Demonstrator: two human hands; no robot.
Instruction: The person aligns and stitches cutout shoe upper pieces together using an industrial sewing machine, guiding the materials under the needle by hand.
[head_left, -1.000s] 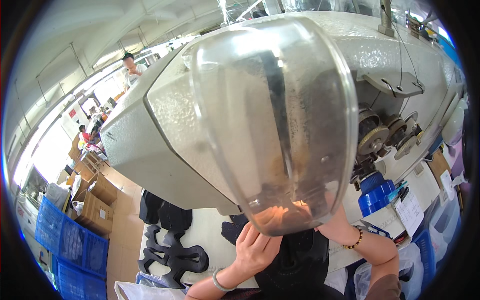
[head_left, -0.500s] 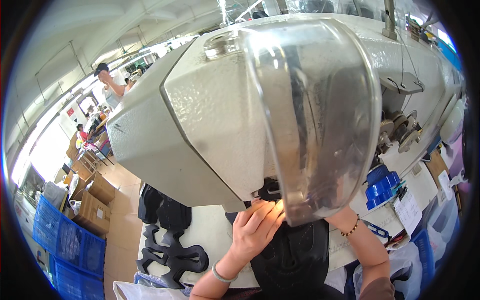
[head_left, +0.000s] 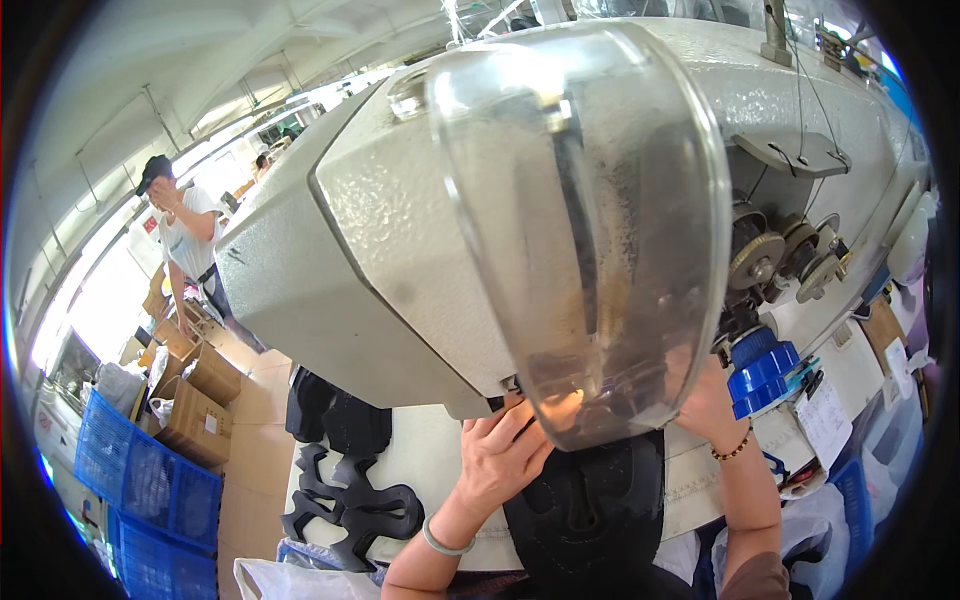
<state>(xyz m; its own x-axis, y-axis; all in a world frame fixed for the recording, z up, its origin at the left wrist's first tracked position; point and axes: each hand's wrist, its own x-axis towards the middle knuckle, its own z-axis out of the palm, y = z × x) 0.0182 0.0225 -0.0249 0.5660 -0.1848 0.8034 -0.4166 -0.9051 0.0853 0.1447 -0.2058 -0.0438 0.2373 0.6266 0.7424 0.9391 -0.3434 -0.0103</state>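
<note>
A large grey sewing machine [head_left: 420,260] fills the middle, with a clear plastic guard [head_left: 640,190] in front of its lit needle area. Beneath it lies a black moulded panel [head_left: 590,520] with a raised shape, reaching down toward me. My left hand [head_left: 500,450] is at the panel's upper left, fingers close together and bent over the material; the fingertips go out of sight beside the guard. My right hand [head_left: 708,400] is at the panel's upper right, its fingers blurred behind the guard. Left of the panel, black cut-out pieces [head_left: 365,500] and black moulded blocks [head_left: 340,412] rest on the table.
At right stand a blue round container [head_left: 760,375], a paper sheet [head_left: 825,420] and plastic bags [head_left: 815,525]. Thread wheels [head_left: 765,262] stick out of the machine. Blue crates [head_left: 150,460] and cardboard boxes [head_left: 195,425] line the floor at left. Another person [head_left: 185,230] stands beyond them.
The guard appears farther left against the machine, and my view has shifted slightly. My right hand shows more through the guard. The other person looks nearer and larger, now bending forward.
</note>
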